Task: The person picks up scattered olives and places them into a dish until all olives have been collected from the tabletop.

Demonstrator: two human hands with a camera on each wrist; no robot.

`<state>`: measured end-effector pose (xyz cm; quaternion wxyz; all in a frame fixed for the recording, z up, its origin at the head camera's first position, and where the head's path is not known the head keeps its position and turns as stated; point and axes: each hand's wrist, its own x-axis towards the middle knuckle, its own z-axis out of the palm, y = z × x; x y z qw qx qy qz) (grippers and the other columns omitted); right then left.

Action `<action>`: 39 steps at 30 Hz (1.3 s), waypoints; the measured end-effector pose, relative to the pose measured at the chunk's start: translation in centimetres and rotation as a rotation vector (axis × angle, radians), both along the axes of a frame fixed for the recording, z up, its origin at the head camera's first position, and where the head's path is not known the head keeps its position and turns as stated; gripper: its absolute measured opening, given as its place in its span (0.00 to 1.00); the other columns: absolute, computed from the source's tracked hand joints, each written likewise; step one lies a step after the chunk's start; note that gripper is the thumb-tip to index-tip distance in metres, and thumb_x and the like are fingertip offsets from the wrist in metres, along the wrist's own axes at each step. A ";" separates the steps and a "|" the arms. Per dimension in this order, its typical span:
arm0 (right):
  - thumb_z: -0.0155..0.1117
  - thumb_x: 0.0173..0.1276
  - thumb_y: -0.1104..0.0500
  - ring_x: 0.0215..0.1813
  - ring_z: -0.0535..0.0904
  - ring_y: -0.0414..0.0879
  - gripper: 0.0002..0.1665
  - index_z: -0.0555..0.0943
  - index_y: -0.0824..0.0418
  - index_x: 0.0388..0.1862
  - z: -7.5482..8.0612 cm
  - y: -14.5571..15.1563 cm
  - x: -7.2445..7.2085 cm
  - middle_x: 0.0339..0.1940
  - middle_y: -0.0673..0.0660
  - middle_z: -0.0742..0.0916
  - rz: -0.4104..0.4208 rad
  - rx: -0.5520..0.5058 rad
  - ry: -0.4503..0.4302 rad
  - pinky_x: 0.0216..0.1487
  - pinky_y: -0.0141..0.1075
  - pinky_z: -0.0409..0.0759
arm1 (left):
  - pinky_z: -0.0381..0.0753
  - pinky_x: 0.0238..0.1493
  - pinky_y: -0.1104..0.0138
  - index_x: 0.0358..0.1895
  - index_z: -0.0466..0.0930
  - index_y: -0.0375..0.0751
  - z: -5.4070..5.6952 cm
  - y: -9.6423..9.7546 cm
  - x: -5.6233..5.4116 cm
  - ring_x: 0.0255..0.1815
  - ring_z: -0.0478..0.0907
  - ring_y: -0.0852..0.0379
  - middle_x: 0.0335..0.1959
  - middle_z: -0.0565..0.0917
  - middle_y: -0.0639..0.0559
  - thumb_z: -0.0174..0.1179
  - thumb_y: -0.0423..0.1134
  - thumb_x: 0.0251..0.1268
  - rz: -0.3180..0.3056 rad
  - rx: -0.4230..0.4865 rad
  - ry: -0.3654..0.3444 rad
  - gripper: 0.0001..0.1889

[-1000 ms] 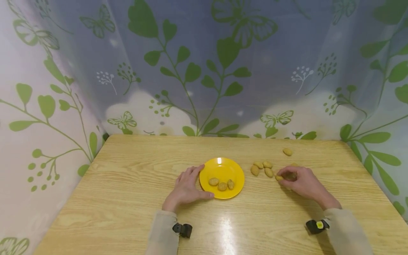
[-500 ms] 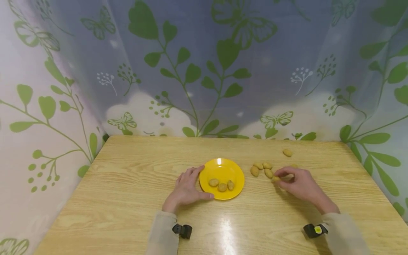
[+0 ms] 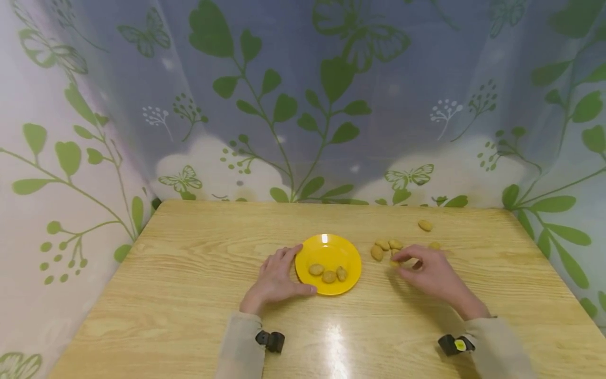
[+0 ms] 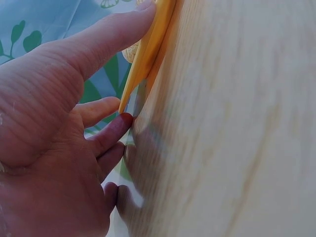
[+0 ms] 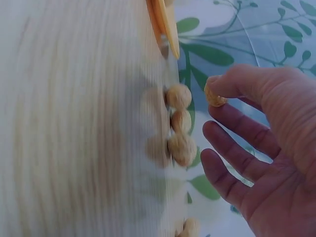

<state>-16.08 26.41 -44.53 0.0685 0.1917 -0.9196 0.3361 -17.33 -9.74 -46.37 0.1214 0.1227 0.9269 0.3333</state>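
Note:
A yellow plate [image 3: 351, 252] stands mid-table with 3 peanuts in their shells [image 3: 329, 276] on its near half. My left hand [image 3: 274, 279] rests at its left rim, thumb lying over the near edge and forefinger at the far edge; in the left wrist view the thumb [image 4: 106, 42] and fingers look nearly straight. Right of the plate, my right hand [image 3: 433, 271] pinches a peanut [image 5: 216, 96] between thumb and forefinger, the other fingers loosely spread. The held peanut is raised off the table. Just beyond it sits a cluster of peanuts [image 3: 377, 253], partly overlapped by the fingertips.
One peanut [image 3: 425, 225] lies apart toward the back of the wooden table [image 3: 199, 252], and another peanut [image 3: 434, 246] shows behind the right hand. A leaf-patterned curtain [image 3: 303, 105] hangs along the back and sides. Black straps [image 3: 271, 341] sit on both wrists.
My right hand has moved left with the pinched peanut, toward the plate and across the cluster. The peanut behind it now shows more. The left hand and plate have stayed in place.

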 end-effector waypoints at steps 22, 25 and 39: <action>0.74 0.63 0.66 0.47 0.86 0.49 0.13 0.88 0.54 0.45 -0.9 -4.2 -0.7 0.45 0.50 0.91 0.073 -0.037 -0.034 0.42 0.33 0.85 | 0.48 0.80 0.36 0.81 0.56 0.51 0.0 0.1 -0.1 0.79 0.57 0.34 0.79 0.62 0.40 0.76 0.59 0.51 0.004 -0.006 0.005 0.55; 0.74 0.62 0.66 0.47 0.87 0.49 0.13 0.89 0.55 0.45 -0.9 -4.7 -0.8 0.44 0.50 0.91 0.080 -0.059 -0.033 0.42 0.33 0.85 | 0.48 0.81 0.36 0.81 0.56 0.51 0.1 0.1 0.0 0.79 0.57 0.34 0.79 0.62 0.41 0.76 0.59 0.51 0.005 -0.006 0.002 0.55; 0.74 0.64 0.62 0.47 0.85 0.42 0.12 0.88 0.49 0.46 -1.6 -6.6 -2.0 0.44 0.43 0.90 0.100 -0.066 -0.055 0.46 0.34 0.84 | 0.46 0.82 0.37 0.81 0.56 0.52 -0.1 0.0 -0.1 0.80 0.55 0.34 0.79 0.62 0.41 0.76 0.60 0.50 0.007 -0.002 -0.003 0.55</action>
